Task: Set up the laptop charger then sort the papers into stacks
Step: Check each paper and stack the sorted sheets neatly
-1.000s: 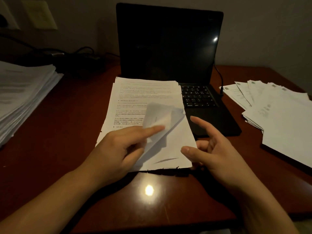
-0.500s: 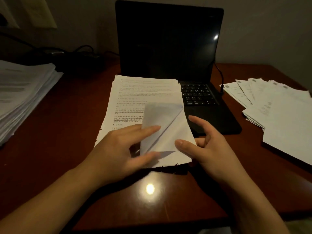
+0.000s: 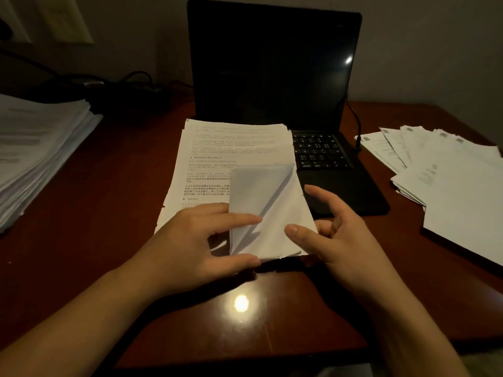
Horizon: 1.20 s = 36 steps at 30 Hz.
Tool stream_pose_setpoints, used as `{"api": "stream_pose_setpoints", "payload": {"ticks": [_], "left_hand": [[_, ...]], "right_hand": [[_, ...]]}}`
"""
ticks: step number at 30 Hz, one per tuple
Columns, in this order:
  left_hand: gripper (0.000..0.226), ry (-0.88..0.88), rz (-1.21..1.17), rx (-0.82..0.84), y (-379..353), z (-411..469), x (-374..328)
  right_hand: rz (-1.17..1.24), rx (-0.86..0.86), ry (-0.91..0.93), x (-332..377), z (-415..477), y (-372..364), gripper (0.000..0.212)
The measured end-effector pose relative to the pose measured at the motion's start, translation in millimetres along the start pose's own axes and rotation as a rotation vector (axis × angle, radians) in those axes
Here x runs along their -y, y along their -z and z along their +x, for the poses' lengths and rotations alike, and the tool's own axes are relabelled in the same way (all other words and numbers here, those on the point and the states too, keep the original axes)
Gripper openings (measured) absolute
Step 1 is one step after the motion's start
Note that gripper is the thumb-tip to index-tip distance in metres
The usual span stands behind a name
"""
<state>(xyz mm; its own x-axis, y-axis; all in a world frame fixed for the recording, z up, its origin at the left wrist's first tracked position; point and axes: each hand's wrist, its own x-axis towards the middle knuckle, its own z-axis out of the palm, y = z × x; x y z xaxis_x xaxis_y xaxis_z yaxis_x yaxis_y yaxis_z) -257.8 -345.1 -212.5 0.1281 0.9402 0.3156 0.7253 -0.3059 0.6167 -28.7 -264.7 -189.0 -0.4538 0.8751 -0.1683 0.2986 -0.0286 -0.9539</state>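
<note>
On the dark wooden desk (image 3: 109,186) the open laptop (image 3: 272,63) stood with a black screen, and the charger cable (image 3: 356,126) ran down to its right side. The middle stack of printed papers (image 3: 231,145) lay in front of it, covering the left part of the keyboard. The top sheet (image 3: 261,191) was turned up at its near right corner, blank side showing. The left hand (image 3: 190,240) pinched this sheet between index finger and thumb. The right hand (image 3: 345,240) rested its thumb on the near right edge of the stack, and its other fingers were loose and spread, grasping nothing. 2 other piles lay well apart: a thick stack (image 3: 35,148) at the far left and fanned papers (image 3: 449,191) at the right.
</note>
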Motion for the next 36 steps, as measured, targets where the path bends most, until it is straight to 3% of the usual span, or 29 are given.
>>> {"api": "stream_pose_setpoints", "payload": {"ticks": [4, 7, 11, 13, 15, 17, 20, 23, 25, 27, 31, 36], "left_hand": [[0.035, -0.008, 0.018, -0.074, -2, 1, 0], [0.033, -0.011, 0.066, -0.117, -3, 2, 2], [0.03, 0.048, 0.003, -0.192, -4, 3, 1], [0.023, 0.097, -0.083, -0.226, -2, 2, -1], [0.034, 0.117, -0.164, -0.216, 1, 2, -5], [0.066, 0.111, -0.217, -0.177, 2, 3, -10], [0.082, 0.093, -0.243, -0.095, 1, 2, -16], [0.082, 0.094, -0.305, 0.013, -1, 1, -17], [0.086, 0.111, -0.341, 0.043, -1, 1, -16], [0.082, 0.16, -0.391, 0.002, -1, 2, -14], [0.06, 0.268, -0.327, -0.215, 12, 12, -1], [0.079, 0.483, -0.232, -0.413, 52, 35, 7]], "right_hand": [[0.017, -0.007, 0.006, -2, 1, 1, 0.061], [0.011, -0.031, 0.007, -1, -1, 0, 0.049], [0.071, -0.176, 0.022, -3, 0, 2, 0.016], [0.063, -0.219, 0.021, -2, 3, 3, 0.024], [-0.034, -0.198, -0.013, 2, 8, 4, 0.046], [-0.151, -0.116, -0.088, 9, 16, 9, 0.064], [-0.019, 0.103, -0.245, 22, 30, 15, 0.074], [0.139, 0.18, -0.311, 28, 44, 16, 0.06], [0.045, 0.16, -0.273, 29, 51, 16, 0.031], [-0.051, 0.124, -0.229, 30, 53, 17, 0.018], [-0.025, 0.1, -0.117, 39, 48, 19, 0.02], [-0.028, 0.111, 0.016, 54, 46, 23, 0.021]]}}
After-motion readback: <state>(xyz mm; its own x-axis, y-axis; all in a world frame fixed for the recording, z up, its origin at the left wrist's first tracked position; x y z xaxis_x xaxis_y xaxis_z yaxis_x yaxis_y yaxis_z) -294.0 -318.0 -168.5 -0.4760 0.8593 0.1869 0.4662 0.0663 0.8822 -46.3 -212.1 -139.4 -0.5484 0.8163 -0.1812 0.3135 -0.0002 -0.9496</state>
